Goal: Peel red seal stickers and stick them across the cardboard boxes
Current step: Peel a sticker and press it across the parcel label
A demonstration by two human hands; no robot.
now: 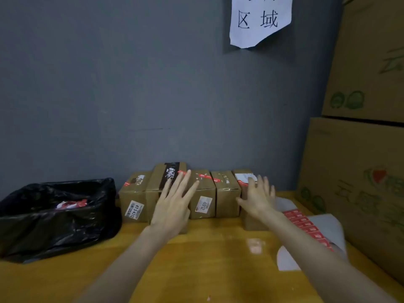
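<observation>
Several small cardboard boxes [226, 193] stand in a row against the grey wall, most with a red seal sticker [204, 176] across the top. My left hand [175, 206] reaches out with straight, spread fingers over the taller box with a black band [161, 178]. My right hand [259, 197], fingers also spread, is at the rightmost box [244, 176]. Neither hand holds anything. A sheet of red seal stickers [306, 224] on white backing paper lies to the right, partly under my right forearm.
A black bag-lined bin [54, 215] with sticker scraps inside sits at the left on the yellow table [207, 259]. Large printed cartons [360, 171] are stacked along the right side. A paper sign [260, 18] hangs on the wall.
</observation>
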